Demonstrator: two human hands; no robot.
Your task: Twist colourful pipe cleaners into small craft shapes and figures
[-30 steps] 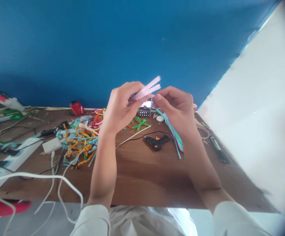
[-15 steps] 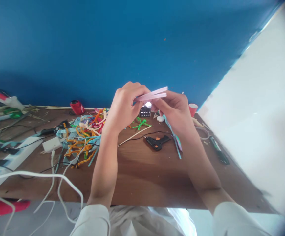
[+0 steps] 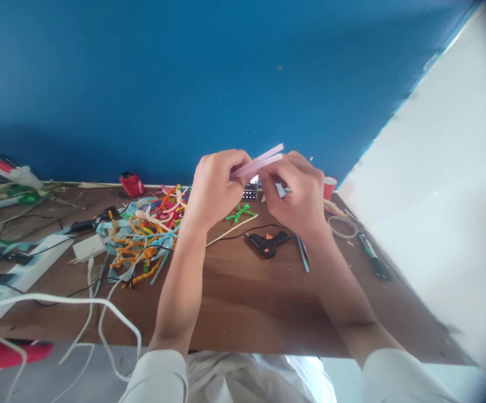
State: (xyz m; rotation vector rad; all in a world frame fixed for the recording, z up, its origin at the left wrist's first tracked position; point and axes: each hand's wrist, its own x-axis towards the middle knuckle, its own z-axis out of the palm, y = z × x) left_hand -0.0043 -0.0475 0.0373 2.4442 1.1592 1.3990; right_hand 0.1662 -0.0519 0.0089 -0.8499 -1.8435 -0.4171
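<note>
My left hand (image 3: 222,182) is closed around two pale lilac strips (image 3: 263,162) that look like pipe cleaners. They stick out side by side to the upper right, their free ends slightly apart. Close against it, my right hand (image 3: 295,193) pinches thumb and finger near the strips' lower edge; what lies in that pinch is too small to make out. Both hands are raised above the table. Below them lie a black glue gun (image 3: 268,243) and a green twisted pipe-cleaner figure (image 3: 241,212).
A tangled heap of coloured pipe cleaners (image 3: 146,238) covers the left of the brown table (image 3: 247,302). Further left are a power strip (image 3: 37,268), a white charger (image 3: 89,247) and loose cables. Behind stand a phone (image 3: 250,192) and a red cup (image 3: 329,187); a marker (image 3: 373,257) lies right.
The lilac strips tilt up a little more now. My right hand has shifted slightly, its fingers curling closer to my left hand; my left hand has moved slightly right.
</note>
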